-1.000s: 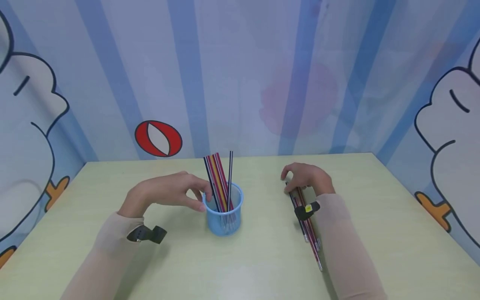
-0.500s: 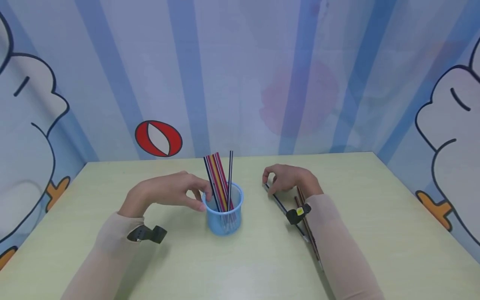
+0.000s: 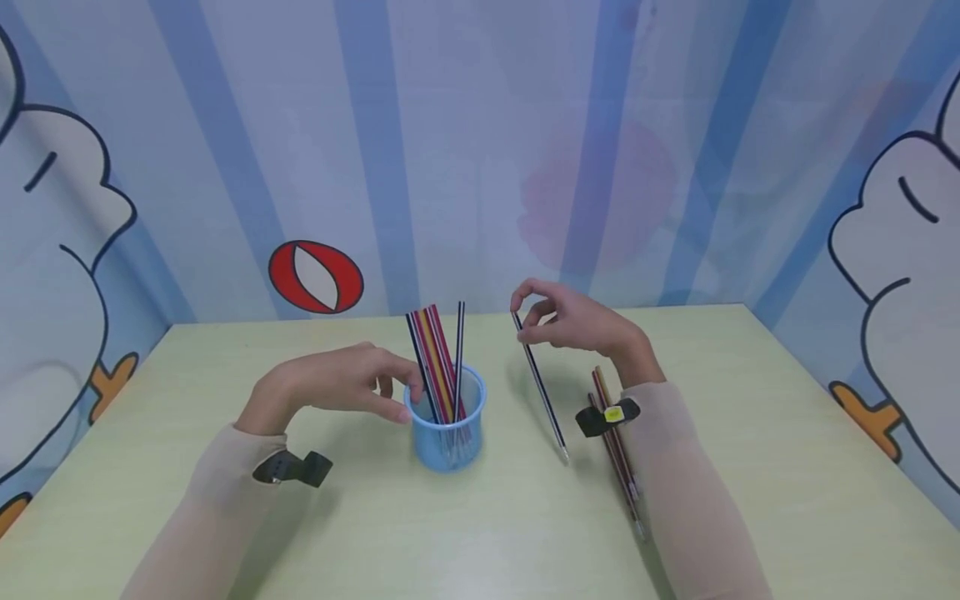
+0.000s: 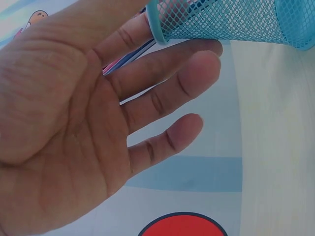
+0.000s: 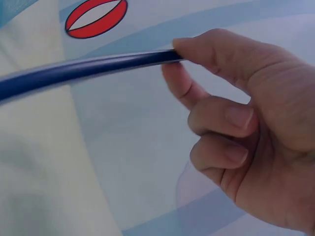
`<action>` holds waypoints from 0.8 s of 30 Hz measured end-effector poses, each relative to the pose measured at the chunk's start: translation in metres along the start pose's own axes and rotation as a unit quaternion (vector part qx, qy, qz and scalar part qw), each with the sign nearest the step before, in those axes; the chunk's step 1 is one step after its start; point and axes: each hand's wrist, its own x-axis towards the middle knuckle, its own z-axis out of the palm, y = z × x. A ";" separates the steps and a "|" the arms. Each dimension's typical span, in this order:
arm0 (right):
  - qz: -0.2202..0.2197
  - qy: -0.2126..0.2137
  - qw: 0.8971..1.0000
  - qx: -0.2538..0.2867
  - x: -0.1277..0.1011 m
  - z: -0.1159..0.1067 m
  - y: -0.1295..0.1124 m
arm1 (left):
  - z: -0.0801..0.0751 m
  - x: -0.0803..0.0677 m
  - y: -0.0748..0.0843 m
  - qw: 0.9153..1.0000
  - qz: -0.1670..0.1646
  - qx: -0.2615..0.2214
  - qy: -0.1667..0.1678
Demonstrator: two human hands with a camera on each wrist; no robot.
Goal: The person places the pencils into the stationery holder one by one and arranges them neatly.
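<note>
My left hand [image 3: 341,382] pinches the near-left rim of a light blue mesh pencil cup [image 3: 448,450]. In the left wrist view a finger reaches inside the cup's rim [image 4: 156,24], while the other fingers spread below it. Several striped pencils [image 3: 437,362], in dark blue, red and yellow, lean upright in the cup. To the cup's right, my right hand [image 3: 581,323] pinches a dark blue and white striped pencil [image 3: 542,387] by its upper end. That pencil slants down, its silver end lowest. Thumb and forefinger hold it in the right wrist view, the other fingers curled.
Several dark red striped pencils [image 3: 618,467] lie in a loose bundle on the pale table [image 3: 495,542], partly under the right wrist strap [image 3: 609,417]. A printed cloth backdrop [image 3: 480,167] stands behind the table and along both sides.
My right hand has drawn the blue striped pencil out of the bundle, moving left, then lifted it up off the table. The left hand and the cup stay in place.
</note>
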 end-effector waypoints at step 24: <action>-0.192 0.248 0.934 0.174 -0.017 -0.001 -0.059 | 0.001 0.000 0.000 1.000 -0.008 -0.004 0.000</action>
